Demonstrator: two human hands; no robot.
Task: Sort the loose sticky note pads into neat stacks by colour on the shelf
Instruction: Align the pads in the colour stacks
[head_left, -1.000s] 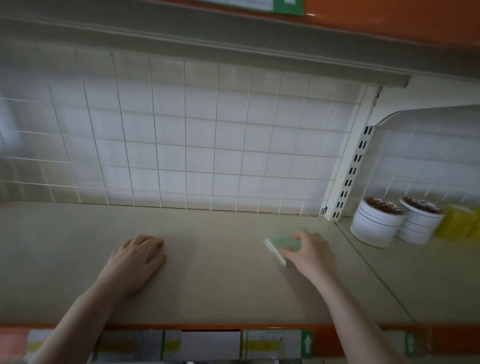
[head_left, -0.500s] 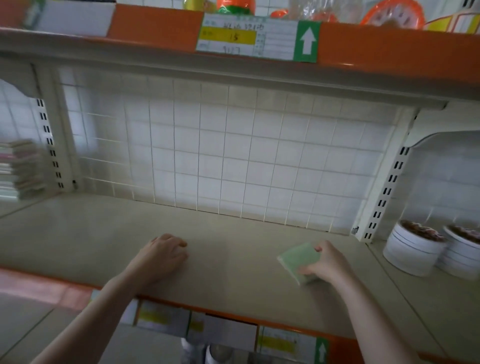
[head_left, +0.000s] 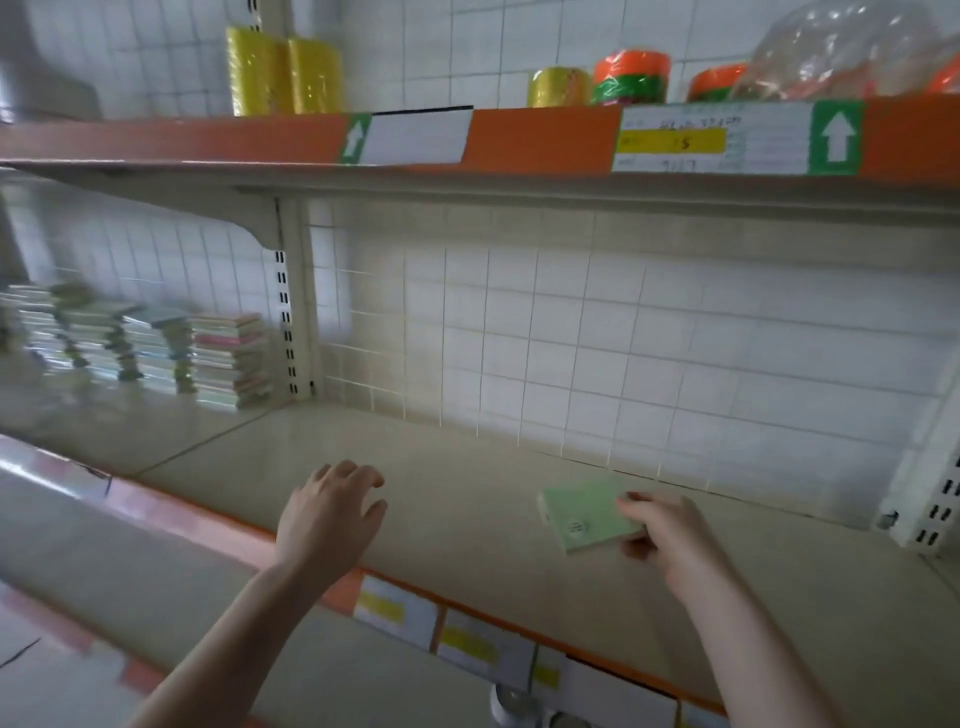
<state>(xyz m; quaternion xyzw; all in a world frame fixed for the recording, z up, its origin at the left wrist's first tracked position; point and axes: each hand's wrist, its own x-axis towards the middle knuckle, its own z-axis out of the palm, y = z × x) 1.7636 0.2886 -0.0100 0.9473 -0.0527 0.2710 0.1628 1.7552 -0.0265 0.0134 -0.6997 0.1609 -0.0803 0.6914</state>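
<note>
A green sticky note pad lies on the beige shelf, right of centre. My right hand pinches its right edge, fingers on top and thumb below. My left hand hovers over the shelf left of centre, fingers loosely spread, holding nothing. Several stacks of mixed-colour sticky note pads stand in the neighbouring shelf bay at the far left, blurred.
A slotted white upright divides the two bays; another upright is at the far right. The wire grid back panel closes the rear. The upper shelf carries yellow and orange rolls. Price labels line the shelf's orange front edge.
The view has swung up and left, bringing the stacks at the left into sight. My left hand has lifted off the shelf with fingers spread. My right hand keeps hold of the green pad.
</note>
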